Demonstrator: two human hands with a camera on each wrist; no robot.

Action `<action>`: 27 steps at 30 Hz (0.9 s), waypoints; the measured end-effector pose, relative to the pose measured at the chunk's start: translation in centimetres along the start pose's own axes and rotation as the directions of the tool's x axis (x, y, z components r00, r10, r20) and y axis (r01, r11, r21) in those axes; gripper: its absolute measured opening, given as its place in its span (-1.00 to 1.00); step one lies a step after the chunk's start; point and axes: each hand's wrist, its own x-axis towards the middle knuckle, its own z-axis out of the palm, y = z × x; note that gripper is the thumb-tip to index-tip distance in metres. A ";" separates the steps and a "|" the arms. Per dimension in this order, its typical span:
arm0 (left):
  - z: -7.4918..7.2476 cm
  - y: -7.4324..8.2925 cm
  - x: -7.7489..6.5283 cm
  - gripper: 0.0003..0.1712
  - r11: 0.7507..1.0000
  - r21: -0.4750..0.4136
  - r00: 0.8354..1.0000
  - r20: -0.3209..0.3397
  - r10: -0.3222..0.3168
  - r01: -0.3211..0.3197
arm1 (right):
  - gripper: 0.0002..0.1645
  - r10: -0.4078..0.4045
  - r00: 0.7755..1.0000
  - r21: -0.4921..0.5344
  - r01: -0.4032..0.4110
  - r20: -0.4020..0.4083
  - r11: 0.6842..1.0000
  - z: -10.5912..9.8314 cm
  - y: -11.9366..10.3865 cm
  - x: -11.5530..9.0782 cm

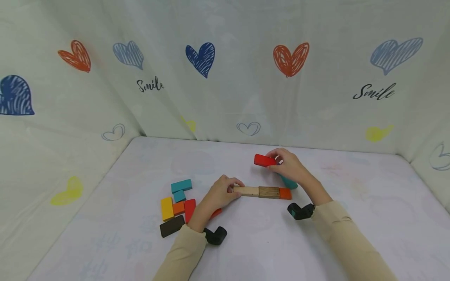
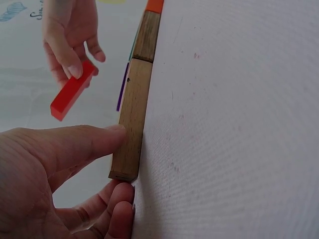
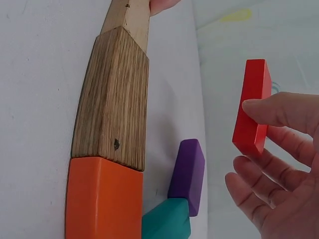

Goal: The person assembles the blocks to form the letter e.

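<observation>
A row of end-to-end blocks lies on the white surface: a light wooden block [image 1: 249,191], a brown-grained wooden block [image 1: 268,192] and an orange block [image 1: 285,194]. My left hand [image 1: 221,191] pinches the light block's left end between thumb and fingers. Above the surface, behind the row, my right hand [image 1: 286,166] holds a red block [image 3: 251,107] between thumb and fingers. In the right wrist view, a purple block [image 3: 187,172] and a teal block [image 3: 168,221] touch each other beside the row. The right hand mostly hides the purple one in the head view.
Left of my left forearm is a cluster of blocks: teal blocks [image 1: 181,186], a yellow block [image 1: 166,208], a small orange block [image 1: 178,208], a red block [image 1: 190,209] and a dark brown block [image 1: 172,226]. Another red block [image 1: 215,213] shows partly behind the left wrist.
</observation>
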 end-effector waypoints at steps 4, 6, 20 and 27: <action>-0.1 0.0 0.0 -0.74 1.000 0.000 1.000 0.000 0.011 -0.011 | -0.53 0.016 1.000 -0.006 -0.016 0.015 1.000 0.3 0.0 1.1; -0.1 0.0 0.0 -0.74 1.000 0.000 1.000 0.002 0.011 -0.011 | -0.54 0.009 1.000 -0.019 -0.009 0.022 1.000 0.5 0.1 1.6; -0.1 0.1 0.1 -0.74 1.000 -0.005 1.000 0.015 0.012 -0.012 | -0.56 0.037 0.997 -0.031 -0.035 0.071 0.999 1.5 0.7 4.3; -0.1 -0.1 0.1 -0.75 1.000 -0.005 1.000 0.007 0.028 -0.028 | -0.57 0.025 0.997 -0.045 -0.022 0.074 0.999 1.9 0.7 5.3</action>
